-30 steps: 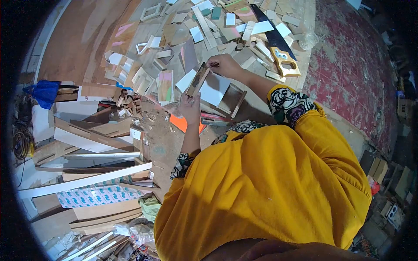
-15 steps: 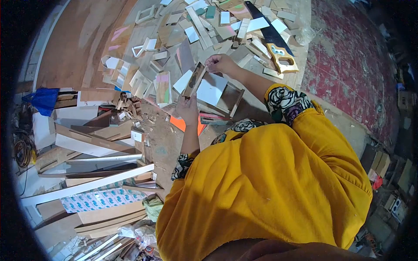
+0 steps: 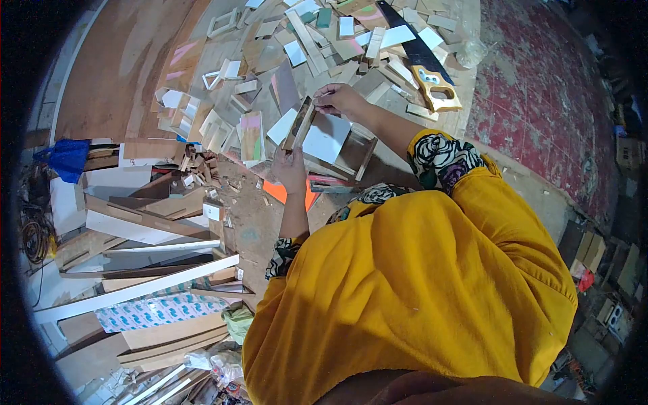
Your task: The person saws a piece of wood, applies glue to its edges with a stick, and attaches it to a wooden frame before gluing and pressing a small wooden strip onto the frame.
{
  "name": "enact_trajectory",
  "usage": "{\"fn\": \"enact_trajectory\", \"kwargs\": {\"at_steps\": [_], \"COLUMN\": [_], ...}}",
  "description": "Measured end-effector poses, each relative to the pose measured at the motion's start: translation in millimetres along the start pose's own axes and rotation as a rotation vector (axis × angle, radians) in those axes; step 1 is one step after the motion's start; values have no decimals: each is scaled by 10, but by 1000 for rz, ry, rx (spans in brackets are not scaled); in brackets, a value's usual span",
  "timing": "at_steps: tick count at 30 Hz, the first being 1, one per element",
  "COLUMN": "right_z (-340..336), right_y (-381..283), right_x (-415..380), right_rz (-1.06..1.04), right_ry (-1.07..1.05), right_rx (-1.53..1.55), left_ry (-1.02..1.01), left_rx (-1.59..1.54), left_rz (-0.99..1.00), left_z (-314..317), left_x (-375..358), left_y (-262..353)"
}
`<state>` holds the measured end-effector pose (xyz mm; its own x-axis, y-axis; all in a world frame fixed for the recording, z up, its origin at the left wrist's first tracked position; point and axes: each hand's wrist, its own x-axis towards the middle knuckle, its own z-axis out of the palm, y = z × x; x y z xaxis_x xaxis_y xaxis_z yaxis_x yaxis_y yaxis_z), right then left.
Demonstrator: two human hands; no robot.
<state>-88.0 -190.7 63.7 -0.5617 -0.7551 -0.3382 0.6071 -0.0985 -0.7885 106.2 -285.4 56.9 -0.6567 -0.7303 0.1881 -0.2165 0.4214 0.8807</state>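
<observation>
A narrow wooden piece (image 3: 298, 127) with a dark strip along its face is held tilted in front of me. My left hand (image 3: 290, 172) grips its lower end. At its upper end, my right hand (image 3: 342, 100) has its fingers pinched against the edge; the exact contact is too small to make out. Right beside the piece lies a white board (image 3: 328, 140), partly on a wooden frame (image 3: 366, 159). An orange sheet (image 3: 312, 196) shows on the floor by my left wrist.
Several wood offcuts (image 3: 314, 50) are scattered ahead of me. A handsaw (image 3: 437, 90) lies at the right, near a red floor (image 3: 533, 121). Long boards and strips (image 3: 148, 287) are piled on the left, and a plywood sheet (image 3: 115, 74) lies at the far left.
My right hand has shifted slightly left, its fingers a little more apart. The wooden piece has turned slightly, showing more of its side. My left hand stays almost where it was.
</observation>
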Motion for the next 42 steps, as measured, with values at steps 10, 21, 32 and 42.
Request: {"fn": "enact_trajectory", "kwargs": {"at_steps": [10, 21, 32, 42], "right_z": [6, 132, 131, 153], "right_y": [46, 15, 7, -5], "right_x": [9, -66, -92, -186], "right_rz": [-12, -45, -56, -89], "right_ry": [11, 63, 47, 51], "right_rx": [36, 147, 119, 65], "left_ry": [5, -3, 22, 27], "left_rx": [-147, -132, -17, -52], "left_rz": [15, 107, 141, 82], "left_z": [17, 15, -38, -37], "left_x": [25, 12, 20, -1], "left_y": [-92, -39, 128, 192]}}
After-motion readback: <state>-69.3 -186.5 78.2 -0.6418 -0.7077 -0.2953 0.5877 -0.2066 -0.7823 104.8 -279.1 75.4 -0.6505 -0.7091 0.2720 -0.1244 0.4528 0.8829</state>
